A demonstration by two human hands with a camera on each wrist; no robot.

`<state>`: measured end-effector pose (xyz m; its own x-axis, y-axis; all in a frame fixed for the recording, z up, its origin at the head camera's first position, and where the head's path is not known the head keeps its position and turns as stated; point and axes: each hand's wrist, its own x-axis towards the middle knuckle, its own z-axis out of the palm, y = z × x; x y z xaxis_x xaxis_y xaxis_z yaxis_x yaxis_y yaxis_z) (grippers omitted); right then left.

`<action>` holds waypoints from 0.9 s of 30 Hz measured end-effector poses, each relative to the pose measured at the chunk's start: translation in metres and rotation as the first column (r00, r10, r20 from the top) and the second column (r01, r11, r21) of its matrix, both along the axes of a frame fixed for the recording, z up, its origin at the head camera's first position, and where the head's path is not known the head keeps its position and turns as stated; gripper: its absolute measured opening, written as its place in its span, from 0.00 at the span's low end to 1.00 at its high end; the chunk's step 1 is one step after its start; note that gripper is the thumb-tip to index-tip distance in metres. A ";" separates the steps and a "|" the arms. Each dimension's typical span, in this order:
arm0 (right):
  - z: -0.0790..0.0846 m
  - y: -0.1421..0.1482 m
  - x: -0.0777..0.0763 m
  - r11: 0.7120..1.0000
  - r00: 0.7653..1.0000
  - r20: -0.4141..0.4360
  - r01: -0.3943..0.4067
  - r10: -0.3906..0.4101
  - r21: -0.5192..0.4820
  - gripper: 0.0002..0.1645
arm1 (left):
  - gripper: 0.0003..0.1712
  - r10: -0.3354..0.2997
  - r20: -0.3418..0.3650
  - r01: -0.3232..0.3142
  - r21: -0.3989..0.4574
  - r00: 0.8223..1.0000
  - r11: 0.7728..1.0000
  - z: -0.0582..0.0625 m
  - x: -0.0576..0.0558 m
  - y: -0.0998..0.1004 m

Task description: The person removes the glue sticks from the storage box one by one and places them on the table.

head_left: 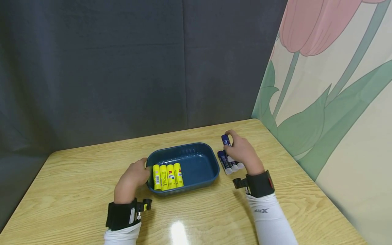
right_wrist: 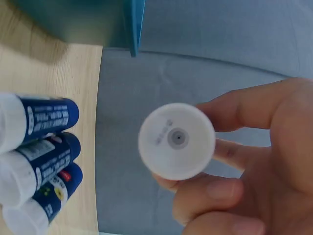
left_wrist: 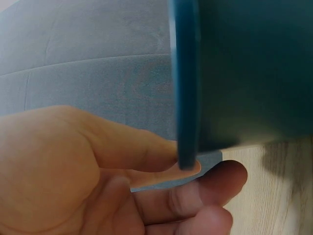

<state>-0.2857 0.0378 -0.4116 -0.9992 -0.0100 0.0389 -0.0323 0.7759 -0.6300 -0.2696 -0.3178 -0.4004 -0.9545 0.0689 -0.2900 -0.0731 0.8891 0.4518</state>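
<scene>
My left hand (head_left: 133, 175) pinches the left rim of a dark blue oval tray (head_left: 199, 166), thumb and fingertips right at the edge in the left wrist view. Inside the tray's left half, several yellow glue sticks (head_left: 167, 177) lie side by side. To the right of the tray, my right hand (head_left: 243, 151) holds a navy glue stick (right_wrist: 176, 142) between thumb and fingers, its round white base facing the right wrist camera. Three other navy glue sticks (right_wrist: 46, 120) with white bases lie in a row on the table, just beside the held one.
The light wooden table (head_left: 76, 190) ends at a dark grey curtain (head_left: 122, 75) behind. Along the right side stands a wall (head_left: 346, 136) with painted tulips. Each wrist wears a black strap (head_left: 260, 184) with a small camera.
</scene>
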 end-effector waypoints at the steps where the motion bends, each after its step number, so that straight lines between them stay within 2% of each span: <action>1: -0.001 0.002 0.000 1.000 1.000 0.006 0.000 0.000 0.001 0.33 | 0.32 0.000 0.000 0.000 0.000 1.000 1.000 0.000 0.000 0.000; 13: -0.009 0.020 -0.005 0.997 0.994 0.096 0.041 -0.047 0.069 0.35 | 0.32 0.006 0.005 -0.006 0.004 1.000 1.000 -0.002 -0.001 0.000; 20: -0.012 0.029 -0.004 0.997 0.987 0.154 0.046 -0.056 0.064 0.38 | 0.32 0.008 0.008 -0.008 0.010 1.000 1.000 0.000 0.000 0.001; 27: -0.023 0.038 -0.008 0.994 0.980 0.183 0.063 -0.078 0.088 0.36 | 0.32 0.009 0.009 -0.009 0.009 1.000 1.000 -0.001 0.000 0.000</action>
<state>-0.2938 0.0757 -0.4348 -0.9872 0.0650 -0.1457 0.1359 0.8209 -0.5546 -0.2700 -0.3175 -0.4011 -0.9526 0.0626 -0.2977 -0.0853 0.8844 0.4590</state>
